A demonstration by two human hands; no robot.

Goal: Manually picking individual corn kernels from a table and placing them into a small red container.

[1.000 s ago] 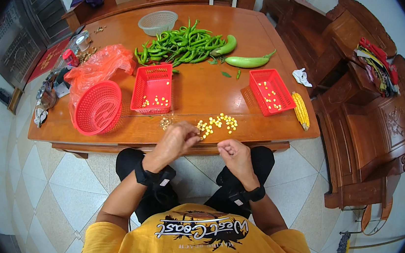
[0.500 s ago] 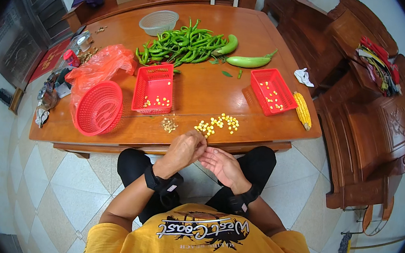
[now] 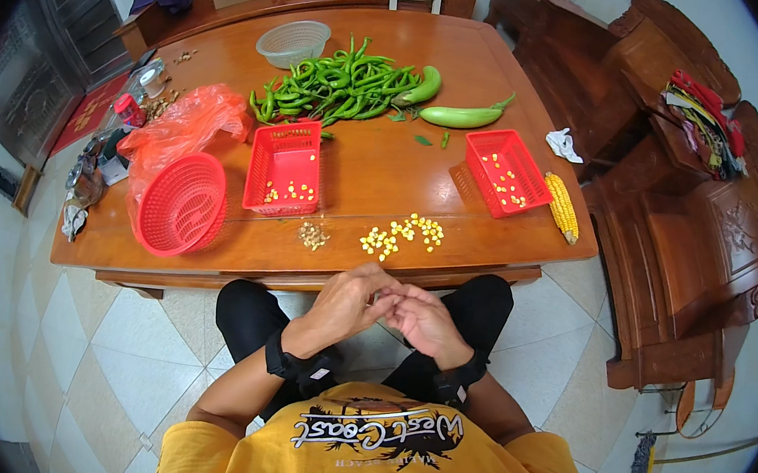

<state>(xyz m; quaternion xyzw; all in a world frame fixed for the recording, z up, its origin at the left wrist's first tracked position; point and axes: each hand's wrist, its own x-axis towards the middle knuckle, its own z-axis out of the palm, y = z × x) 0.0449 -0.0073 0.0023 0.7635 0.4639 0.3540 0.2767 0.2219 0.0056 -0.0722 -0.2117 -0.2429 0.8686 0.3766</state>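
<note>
My left hand (image 3: 349, 300) and my right hand (image 3: 428, 323) meet just off the table's front edge, above my knees. The left thumb and fingers are pinched against the curled right fingertips. Whatever lies between them is hidden or too small to name. Just beyond the hands, loose yellow corn kernels (image 3: 405, 232) are spread on the table. A small heap of pale brownish bits (image 3: 313, 234) lies to their left. Kernels also rest inside the left red basket (image 3: 259, 164) and the right red basket (image 3: 540, 184).
On the left are a round red colander (image 3: 166, 237) and a red plastic bag (image 3: 183, 124). Green chili peppers (image 3: 344, 85) are piled farther back, beside a grey basket (image 3: 278, 52) and a pale green eggplant (image 3: 461, 116). A corn cob (image 3: 561, 208) lies at the right edge.
Both hands have drawn back slightly toward me, away from the kernels. The right fingers, stretched out before, are now curled against the left fingertips.
</note>
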